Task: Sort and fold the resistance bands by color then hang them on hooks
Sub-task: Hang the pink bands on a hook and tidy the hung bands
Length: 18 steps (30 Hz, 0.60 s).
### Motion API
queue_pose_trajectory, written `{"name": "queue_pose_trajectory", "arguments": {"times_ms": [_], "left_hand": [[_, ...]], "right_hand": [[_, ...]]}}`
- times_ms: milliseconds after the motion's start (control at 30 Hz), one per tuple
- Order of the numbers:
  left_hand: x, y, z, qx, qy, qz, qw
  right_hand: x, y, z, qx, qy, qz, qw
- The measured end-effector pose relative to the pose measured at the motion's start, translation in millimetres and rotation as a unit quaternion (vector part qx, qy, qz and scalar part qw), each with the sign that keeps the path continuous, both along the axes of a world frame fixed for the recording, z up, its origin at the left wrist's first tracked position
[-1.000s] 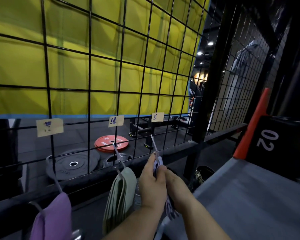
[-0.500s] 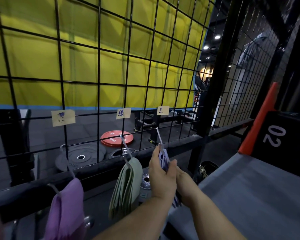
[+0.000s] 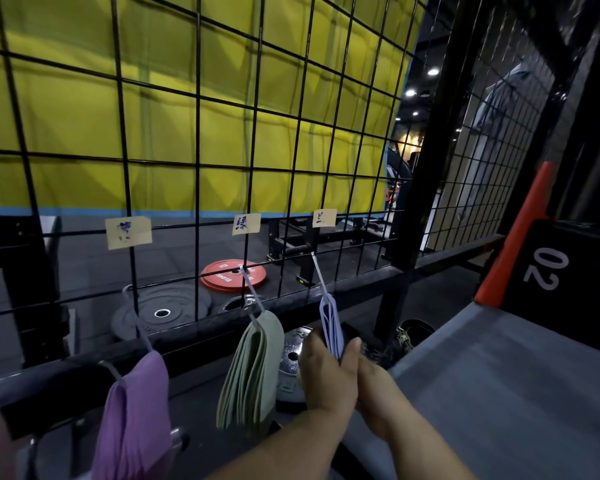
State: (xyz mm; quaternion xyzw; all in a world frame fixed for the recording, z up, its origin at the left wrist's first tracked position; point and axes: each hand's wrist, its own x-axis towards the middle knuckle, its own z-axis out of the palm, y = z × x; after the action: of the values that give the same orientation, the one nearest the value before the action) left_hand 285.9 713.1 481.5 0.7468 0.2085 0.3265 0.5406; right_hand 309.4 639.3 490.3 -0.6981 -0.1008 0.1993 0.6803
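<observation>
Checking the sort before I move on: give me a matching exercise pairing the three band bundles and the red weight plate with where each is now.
Things
1. purple folded resistance bands
2. pale green folded resistance bands
3. blue-lilac folded resistance bands
4. red round weight plate

Places
A. lying flat beyond the black wire grid
B. on the right hook, pinched in the left hand grip
C. on the left hook, untouched
D. on the middle hook, untouched

Pairs: 1-C, 2-D, 3-B, 4-A
</observation>
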Motion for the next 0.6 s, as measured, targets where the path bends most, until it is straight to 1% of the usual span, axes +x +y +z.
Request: {"name": "queue_pose_trajectory", "arguments": {"times_ms": [100, 200, 367, 500, 600], "left_hand": [[-5.4, -1.4, -6.3, 0.034, 0.015, 0.000, 0.999], [-9.5, -2.8, -10.0, 0.059, 0.032, -0.003, 0.998], [-8.4, 1.5, -13.7, 0.054, 0.042, -0.018, 0.998], [-8.6, 6.6, -13.9, 0.079, 0.058, -0.024, 0.995], [-9.7, 8.2, -13.6, 0.081, 0.067, -0.026, 0.994]], "right_hand": [[-2.4, -3.6, -4.7, -0.024, -0.035, 0.000, 0.999], [-7.1, -6.1, -7.6, -0.029, -0.050, -0.005, 0.998], [-9.1, -9.2, -5.9, -0.025, -0.036, 0.014, 0.999], [-10.4, -13.9, -5.2, -0.019, -0.019, 0.041, 0.999], [-11.4, -14.7, -4.9, -0.030, -0.021, 0.044, 0.998]]}}
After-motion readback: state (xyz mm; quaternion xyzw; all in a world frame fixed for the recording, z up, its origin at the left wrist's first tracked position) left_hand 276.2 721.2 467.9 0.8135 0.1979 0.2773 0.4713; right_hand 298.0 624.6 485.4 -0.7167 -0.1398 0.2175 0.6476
